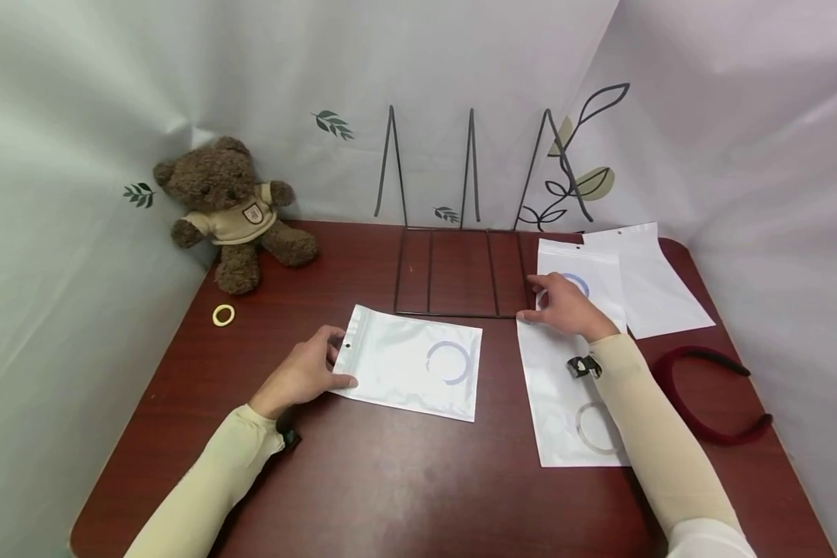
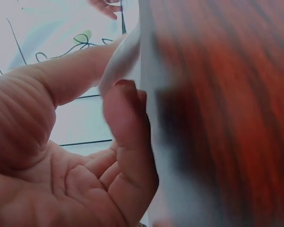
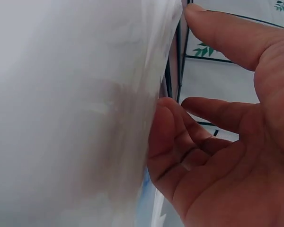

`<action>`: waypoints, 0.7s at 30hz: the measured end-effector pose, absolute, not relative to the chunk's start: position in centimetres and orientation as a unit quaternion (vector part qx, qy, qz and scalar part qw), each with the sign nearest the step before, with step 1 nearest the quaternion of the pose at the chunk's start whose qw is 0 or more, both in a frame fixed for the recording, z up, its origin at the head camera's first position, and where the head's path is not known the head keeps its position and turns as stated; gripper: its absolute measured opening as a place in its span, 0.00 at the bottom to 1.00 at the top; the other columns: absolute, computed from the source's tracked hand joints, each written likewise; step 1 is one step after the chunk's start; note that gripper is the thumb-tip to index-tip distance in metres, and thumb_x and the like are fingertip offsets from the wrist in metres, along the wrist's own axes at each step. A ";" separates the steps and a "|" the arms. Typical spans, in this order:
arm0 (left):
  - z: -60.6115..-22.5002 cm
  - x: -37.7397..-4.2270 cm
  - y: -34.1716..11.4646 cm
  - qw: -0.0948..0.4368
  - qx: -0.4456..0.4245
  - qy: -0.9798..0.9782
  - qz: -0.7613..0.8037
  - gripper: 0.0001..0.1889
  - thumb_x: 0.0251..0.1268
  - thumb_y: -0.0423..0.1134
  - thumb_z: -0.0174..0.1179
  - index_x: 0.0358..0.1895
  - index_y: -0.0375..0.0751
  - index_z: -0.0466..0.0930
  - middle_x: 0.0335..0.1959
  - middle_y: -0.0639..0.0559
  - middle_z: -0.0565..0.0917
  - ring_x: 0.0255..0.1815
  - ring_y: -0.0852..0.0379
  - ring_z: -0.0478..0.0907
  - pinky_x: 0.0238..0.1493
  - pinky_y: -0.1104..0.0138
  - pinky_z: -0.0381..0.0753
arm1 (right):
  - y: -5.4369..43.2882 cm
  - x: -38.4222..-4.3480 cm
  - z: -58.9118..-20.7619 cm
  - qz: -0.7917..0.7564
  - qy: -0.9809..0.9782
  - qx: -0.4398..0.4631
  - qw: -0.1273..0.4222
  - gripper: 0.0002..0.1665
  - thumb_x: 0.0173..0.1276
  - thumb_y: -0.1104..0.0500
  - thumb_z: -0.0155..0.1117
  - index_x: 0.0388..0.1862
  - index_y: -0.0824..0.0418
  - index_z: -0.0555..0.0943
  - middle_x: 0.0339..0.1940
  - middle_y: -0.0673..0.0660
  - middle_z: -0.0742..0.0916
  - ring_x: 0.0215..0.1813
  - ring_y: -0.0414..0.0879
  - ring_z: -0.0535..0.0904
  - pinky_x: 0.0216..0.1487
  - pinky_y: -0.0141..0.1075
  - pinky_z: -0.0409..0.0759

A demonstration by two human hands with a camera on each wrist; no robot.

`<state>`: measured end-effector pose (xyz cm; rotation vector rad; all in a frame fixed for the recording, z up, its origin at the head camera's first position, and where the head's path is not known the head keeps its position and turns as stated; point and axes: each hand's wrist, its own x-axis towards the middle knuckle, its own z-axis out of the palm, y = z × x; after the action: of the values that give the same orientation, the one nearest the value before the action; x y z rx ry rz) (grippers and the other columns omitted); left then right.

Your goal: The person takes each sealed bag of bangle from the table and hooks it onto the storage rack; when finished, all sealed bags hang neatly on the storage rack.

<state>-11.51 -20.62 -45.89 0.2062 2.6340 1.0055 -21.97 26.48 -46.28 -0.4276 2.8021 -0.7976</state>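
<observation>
Left hand (image 1: pixel 301 373) pinches a white zip pouch (image 1: pixel 394 364) by its holed end.
The zip pouch is on the table (image 1: pixel 390 488), on the near side of the wire rack (image 1: pixel 453 315); a blue ring (image 1: pixel 468 364) seems to be inside, toward the opposite end, so perhaps this flat edge is easier to grip. The right hand (image 1: pixel 565 306), thumb and forefinger spread, is at the edge of two overlapping pouches; I cannot tell if it pinches. The upper pouch (image 1: pixel 605 271) shows another blue ring, the lower pouch (image 1: pixel 554 395) a pale ring (image 1: pixel 578 426).
</observation>
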 end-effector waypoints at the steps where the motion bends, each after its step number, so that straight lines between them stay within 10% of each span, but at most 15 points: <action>1: -45.9 -11.6 -20.7 0.152 0.072 0.918 0.359 0.42 0.53 0.37 0.82 0.69 0.33 0.68 0.39 0.45 0.85 0.34 0.56 0.79 0.40 0.62 0.78 | 26.4 -22.0 -46.3 -0.265 0.948 -0.146 0.097 0.50 0.65 0.52 0.80 0.76 0.76 0.69 0.55 0.69 0.81 0.50 0.58 0.78 0.55 0.50 0.74; 11: -46.0 -11.7 -20.8 0.081 0.066 0.901 0.421 0.26 0.63 0.30 0.73 0.64 0.33 0.76 0.42 0.42 0.86 0.38 0.54 0.83 0.40 0.68 0.80 | 26.1 -22.1 -46.6 -0.248 0.953 -0.132 0.112 0.50 0.66 0.49 0.78 0.78 0.73 0.69 0.64 0.73 0.76 0.63 0.65 0.75 0.68 0.59 0.72; 21: -44.9 -12.2 -20.3 0.027 0.064 0.896 0.438 0.17 0.71 0.33 0.66 0.61 0.40 0.83 0.45 0.44 0.88 0.38 0.54 0.82 0.38 0.69 0.80 | 26.1 -22.2 -46.7 -0.233 0.956 -0.153 0.097 0.47 0.66 0.53 0.78 0.76 0.75 0.71 0.69 0.72 0.75 0.56 0.61 0.79 0.63 0.56 0.75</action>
<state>-12.16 -20.32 -44.93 0.1992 2.7677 1.3541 -22.22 26.05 -46.70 -0.4515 2.8289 -0.6894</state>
